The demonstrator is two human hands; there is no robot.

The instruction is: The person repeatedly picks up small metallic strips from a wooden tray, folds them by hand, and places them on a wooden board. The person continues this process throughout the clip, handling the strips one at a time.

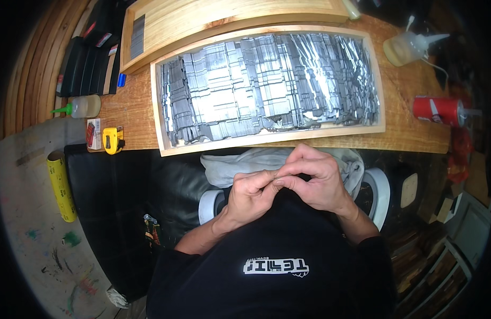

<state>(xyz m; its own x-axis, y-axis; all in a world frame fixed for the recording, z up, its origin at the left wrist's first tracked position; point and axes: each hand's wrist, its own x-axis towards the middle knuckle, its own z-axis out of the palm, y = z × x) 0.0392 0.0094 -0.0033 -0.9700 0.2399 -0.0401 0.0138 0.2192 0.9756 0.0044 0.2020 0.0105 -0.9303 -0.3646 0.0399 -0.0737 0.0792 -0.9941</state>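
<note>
My left hand point(252, 195) and my right hand point(315, 178) meet in front of my chest, fingertips pressed together. Both are closed in a pinch around something small and thin; the fingers hide most of it, and its kind cannot be made out. Just beyond them on the table lies a shallow wooden box point(272, 139), tilted slightly, packed with rows of thin, shiny grey strips point(224, 80). Neither hand touches the box. A grey cloth point(229, 165) lies below the table edge, partly behind my hands.
Behind the box sits a second wooden tray point(192, 21) with a few grey strips. On the table are a yellow tape measure point(113, 140), a green-tipped bottle point(85, 107), a spouted bottle point(407, 49) and a red can point(439, 110). A yellow roll point(61, 186) stands left.
</note>
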